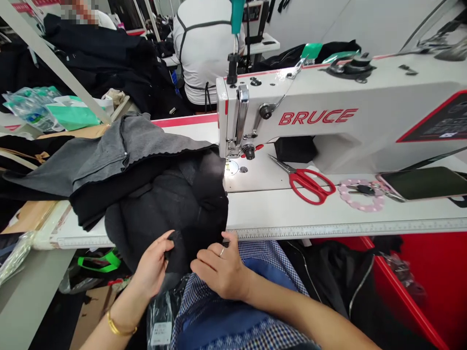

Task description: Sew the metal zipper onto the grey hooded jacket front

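A dark garment (pixel 156 204), black with a grey outer side, lies bunched on the sewing table left of the needle and hangs over the front edge. My left hand (pixel 155 262) pinches a fold of the black cloth between thumb and fingers. Close to its right, my right hand (pixel 221 267), with a ring on one finger, is closed on the cloth's lower edge. The sewing machine (pixel 317 109) stands behind and to the right. Its needle area is lit, and the garment's right edge lies just beside it.
Red-handled scissors (pixel 312 184), a pink beaded ring with keys (pixel 361 194) and a phone (pixel 425 183) lie on the table right of the needle. A ruler strip (pixel 346 227) runs along the front edge. A red bin (pixel 408 301) holds dark clothing. A person in white (pixel 207 53) sits beyond.
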Available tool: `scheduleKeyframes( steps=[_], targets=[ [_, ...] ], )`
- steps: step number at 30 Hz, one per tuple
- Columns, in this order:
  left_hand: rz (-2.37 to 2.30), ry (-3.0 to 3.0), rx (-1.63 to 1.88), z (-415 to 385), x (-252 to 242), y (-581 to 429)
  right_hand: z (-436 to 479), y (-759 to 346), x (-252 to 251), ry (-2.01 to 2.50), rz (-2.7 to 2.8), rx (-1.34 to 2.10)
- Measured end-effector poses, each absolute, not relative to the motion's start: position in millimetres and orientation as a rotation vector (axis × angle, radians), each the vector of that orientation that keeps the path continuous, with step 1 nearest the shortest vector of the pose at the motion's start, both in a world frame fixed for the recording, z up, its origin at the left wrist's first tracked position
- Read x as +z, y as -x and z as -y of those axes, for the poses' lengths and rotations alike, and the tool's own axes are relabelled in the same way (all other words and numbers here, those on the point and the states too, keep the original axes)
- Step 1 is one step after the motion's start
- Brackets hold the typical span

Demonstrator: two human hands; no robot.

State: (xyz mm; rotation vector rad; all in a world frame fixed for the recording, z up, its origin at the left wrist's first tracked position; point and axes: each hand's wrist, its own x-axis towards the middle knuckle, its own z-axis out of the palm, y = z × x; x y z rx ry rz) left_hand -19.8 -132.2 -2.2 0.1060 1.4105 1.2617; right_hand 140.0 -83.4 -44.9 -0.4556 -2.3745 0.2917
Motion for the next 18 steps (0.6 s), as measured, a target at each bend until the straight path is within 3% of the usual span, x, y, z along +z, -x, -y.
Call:
scheduleKeyframes(
  steps=[18],
  targets=[
    [-1.285, 0.015, 1.318, 145, -25, 10, 81, -152, -82, 0.244, 2.323, 0.325]
  ],
)
